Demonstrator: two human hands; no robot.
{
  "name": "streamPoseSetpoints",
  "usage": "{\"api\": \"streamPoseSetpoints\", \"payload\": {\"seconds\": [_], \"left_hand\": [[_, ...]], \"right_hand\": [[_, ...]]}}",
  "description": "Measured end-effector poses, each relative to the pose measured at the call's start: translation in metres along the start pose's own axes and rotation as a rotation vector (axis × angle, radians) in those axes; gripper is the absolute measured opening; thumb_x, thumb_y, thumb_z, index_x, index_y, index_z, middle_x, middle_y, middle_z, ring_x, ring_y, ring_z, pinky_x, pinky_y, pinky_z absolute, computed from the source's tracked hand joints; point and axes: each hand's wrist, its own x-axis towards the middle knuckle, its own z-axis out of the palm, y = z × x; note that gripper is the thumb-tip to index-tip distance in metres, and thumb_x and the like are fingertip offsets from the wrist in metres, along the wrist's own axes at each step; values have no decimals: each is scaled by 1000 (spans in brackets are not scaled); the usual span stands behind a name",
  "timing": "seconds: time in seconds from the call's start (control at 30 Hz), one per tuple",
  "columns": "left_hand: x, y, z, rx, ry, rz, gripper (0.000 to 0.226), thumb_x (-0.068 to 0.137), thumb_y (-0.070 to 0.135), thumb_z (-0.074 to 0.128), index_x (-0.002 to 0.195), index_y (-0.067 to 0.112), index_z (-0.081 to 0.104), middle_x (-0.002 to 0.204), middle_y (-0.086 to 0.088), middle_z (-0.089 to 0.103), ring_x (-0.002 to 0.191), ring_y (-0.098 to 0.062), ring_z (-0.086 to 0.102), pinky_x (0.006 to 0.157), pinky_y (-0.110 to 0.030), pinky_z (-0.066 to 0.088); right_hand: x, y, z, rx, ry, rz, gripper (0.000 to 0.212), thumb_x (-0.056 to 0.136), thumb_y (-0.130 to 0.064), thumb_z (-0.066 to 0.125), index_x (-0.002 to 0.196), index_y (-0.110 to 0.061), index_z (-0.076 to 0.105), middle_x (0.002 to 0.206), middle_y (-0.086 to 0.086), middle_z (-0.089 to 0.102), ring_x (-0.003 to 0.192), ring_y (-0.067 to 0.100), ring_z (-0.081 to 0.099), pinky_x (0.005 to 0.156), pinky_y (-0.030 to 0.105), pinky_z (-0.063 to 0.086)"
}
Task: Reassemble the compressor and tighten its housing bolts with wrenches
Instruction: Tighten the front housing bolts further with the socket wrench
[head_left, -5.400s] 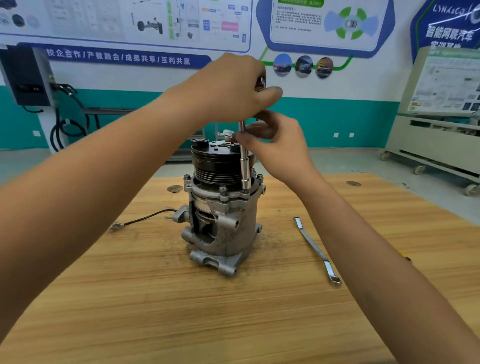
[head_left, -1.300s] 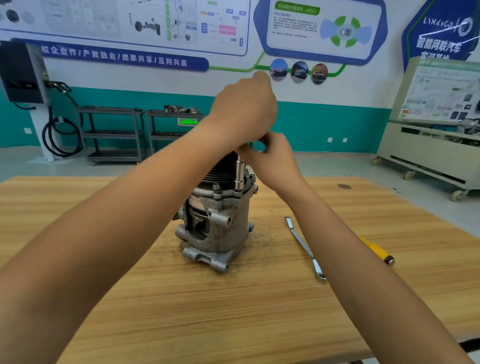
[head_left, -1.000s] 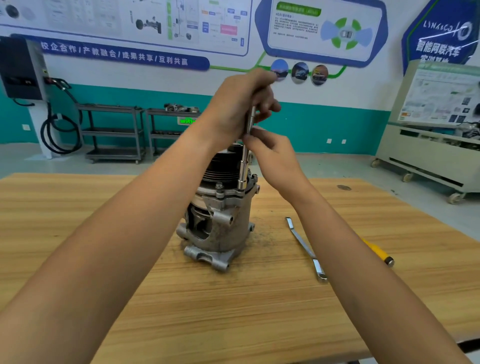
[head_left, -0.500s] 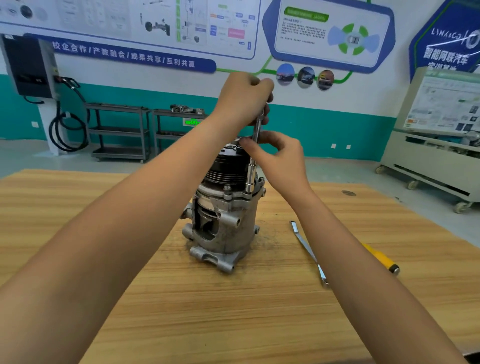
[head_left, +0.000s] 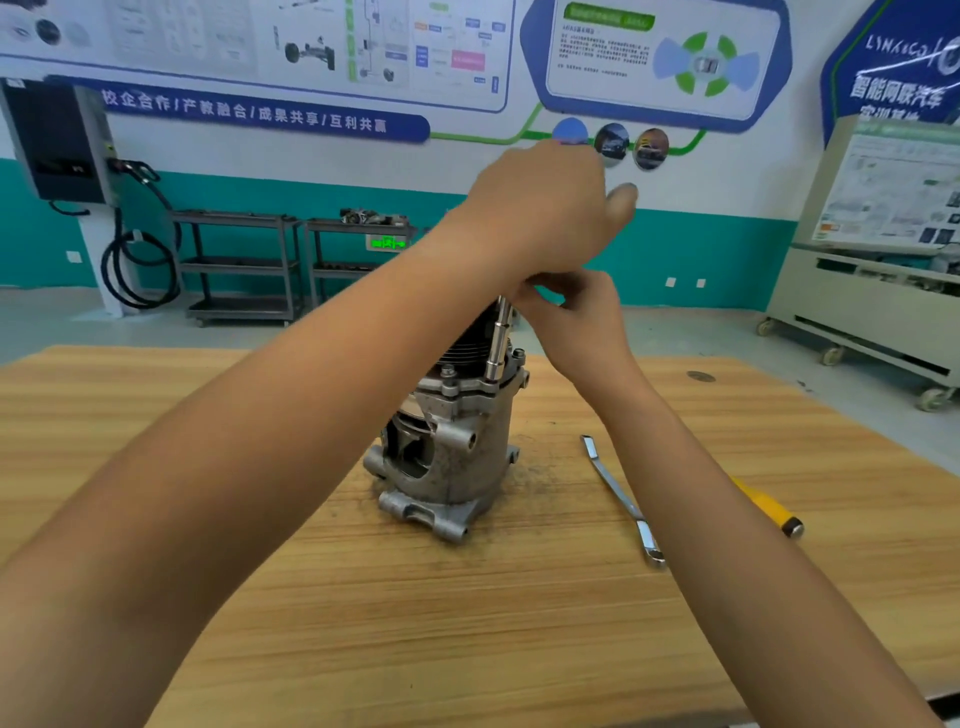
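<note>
Standing upright mid-table (head_left: 467, 623) in the head view, the compressor (head_left: 457, 447) carries a socket driver (head_left: 497, 343) that rises straight up from a bolt on the right side of its flange. The left hand (head_left: 545, 208) curls over the driver's hidden top. The right hand (head_left: 582, 322), just below, pinches the shaft. Any tightening, I'd judge, turns about that vertical axis. A spanner (head_left: 618, 493) lies well apart, rightward.

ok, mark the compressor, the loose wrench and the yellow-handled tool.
compressor (head_left: 467, 467): head view, grey side of its housing.
loose wrench (head_left: 616, 488): head view, middle of its shaft.
yellow-handled tool (head_left: 763, 504): head view, its yellow handle.
</note>
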Motion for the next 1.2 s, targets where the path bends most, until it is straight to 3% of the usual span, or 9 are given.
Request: {"api": "streamPoseSetpoints", "payload": {"seconds": [0.1, 0.17, 0.3, 0.43, 0.57, 0.67, 0.93, 1.03, 1.2], "left_hand": [[-5, -9, 10, -388, 114, -33, 46, 92, 29, 50, 52, 15, 31, 53, -1, 31, 61, -21, 36, 52, -30, 25], [-9, -17, 11, -746, 209, -75, 48, 88, 14, 55, 49, 16, 29, 50, -2, 24, 54, -20, 32, 52, -27, 31], [-13, -36, 10, -1521, 25, -197, 60, 93, 11, 45, 35, 23, 35, 36, 6, 24, 35, -11, 26, 45, -22, 32], [-9, -41, 14, -1861, 12, -447, 48, 98, 26, 38, 51, 18, 41, 39, 6, 34, 35, -8, 36, 46, -19, 34], [-2, -37, 15, -1327, 179, -529, 34, 101, 27, 31, 74, 14, 46, 66, -5, 58, 48, -17, 60, 53, -24, 48], [-1, -44, 12, -833, 222, -416, 36, 101, 27, 32, 70, 17, 47, 87, -17, 66, 80, -31, 67, 80, -41, 54], [2, -37, 13, -916, -117, -332, 25, 96, 29, 42, 78, 13, 49, 48, 4, 37, 37, -12, 34, 46, -21, 31], [6, -37, 8, -930, -301, -270, 32, 97, 33, 40, 76, 13, 52, 42, 7, 33, 35, -10, 28, 45, -21, 28], [9, -39, -8, 47, -183, -6, 56, 95, 53, 31, 70, 7, 51, 65, -5, 50, 59, -19, 46, 53, -30, 28]], "right_hand": [[-2, -2, 2, -33, 2, -9, 24, 87, -13, 63, 70, -29, 61, 73, -23, 62, 72, -18, 56, 68, 3, 41], [-2, -5, 5, -83, -50, -7, 14, 91, -19, 59, 79, -20, 66, 81, -13, 67, 83, -9, 60, 80, 18, 45], [-4, -6, 10, -153, -147, -36, 25, 96, -13, 48, 96, 4, 65, 102, 15, 64, 106, 27, 54, 96, 51, 38], [-6, -4, 11, -206, -77, -93, 19, 93, -10, 54, 97, -5, 71, 99, -9, 58, 125, 22, 45, 104, 56, 27], [-6, 0, 8, -239, 24, -94, 18, 89, -16, 62, 101, -8, 73, 109, -3, 67, 127, 18, 43, 108, 57, 23], [-8, -1, 12, -237, 84, -102, 17, 83, -19, 69, 95, -8, 75, 104, -5, 67, 124, 18, 48, 107, 59, 22], [-5, 1, 16, -499, 58, -160, 25, 90, -33, 60, 93, -10, 70, 119, -3, 61, 130, 16, 35, 110, 55, 6], [-4, 1, 11, -464, -54, -198, 27, 98, -19, 48, 93, -1, 67, 124, 8, 57, 133, 26, 31, 106, 58, 19], [-5, -2, 3, -230, -47, -100, 22, 95, -11, 54, 103, 0, 70, 112, 6, 60, 122, 24, 43, 106, 41, 28]]}}
